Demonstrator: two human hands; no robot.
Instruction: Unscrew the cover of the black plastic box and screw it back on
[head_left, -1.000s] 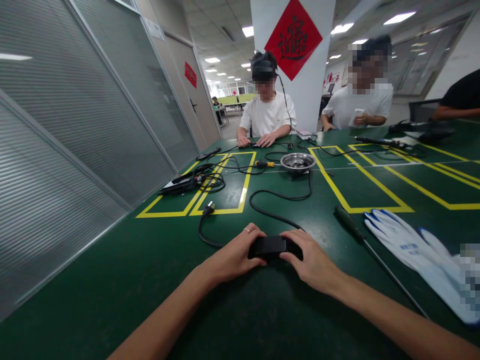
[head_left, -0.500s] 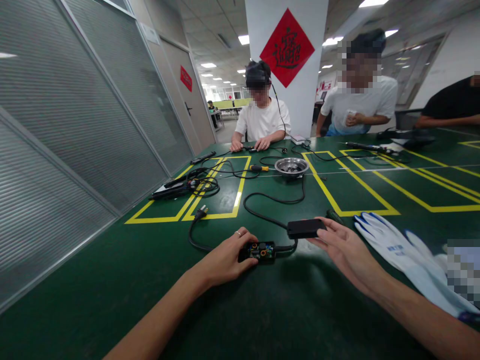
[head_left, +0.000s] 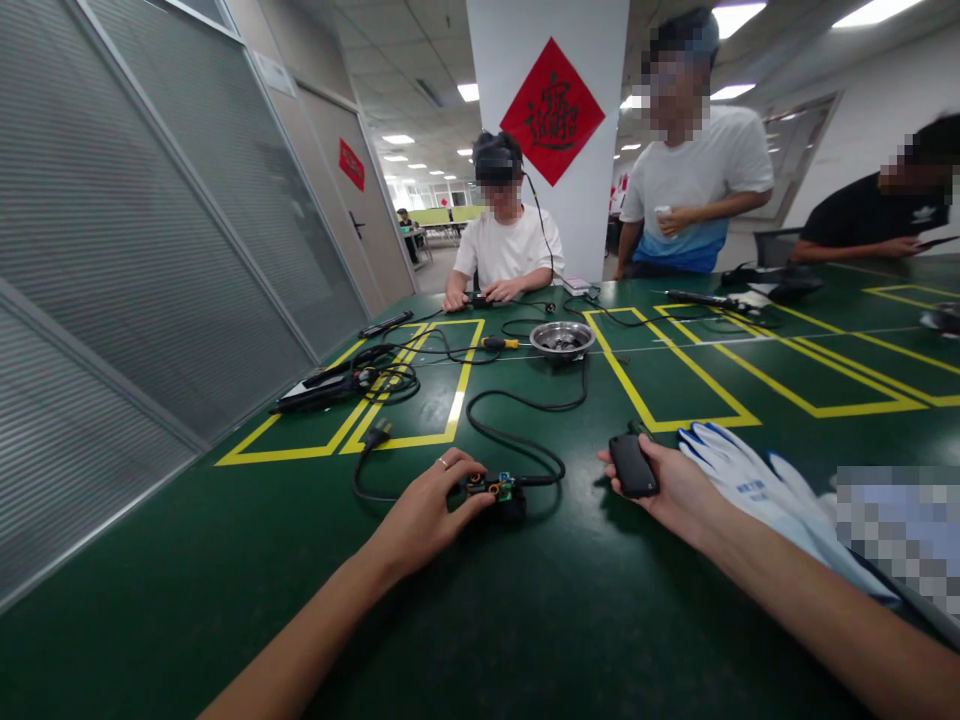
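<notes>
My left hand (head_left: pixel 450 492) grips a small circuit board (head_left: pixel 501 487) between thumb and fingers, just above the green table (head_left: pixel 480 620). A black cable (head_left: pixel 544 477) leads from its right side, and a cord with a plug (head_left: pixel 377 433) lies on its left. Farther right, my right hand (head_left: pixel 660 482) holds a black plastic cover (head_left: pixel 634 465), its smooth face turned up. The two hands are apart. Dark material under the board is hard to make out.
A metal bowl (head_left: pixel 562 340) and a yellow-black screwdriver (head_left: pixel 500 343) lie beyond the hands. White gloves (head_left: pixel 750 490) rest at the right. Coiled black cables (head_left: pixel 394 383) are at the left. A seated person (head_left: pixel 506 245) works across the table; others are at the far right.
My right hand has turned the black cover and moved it away from the board. The board now appears tilted in my left hand. The camera view has shifted.
</notes>
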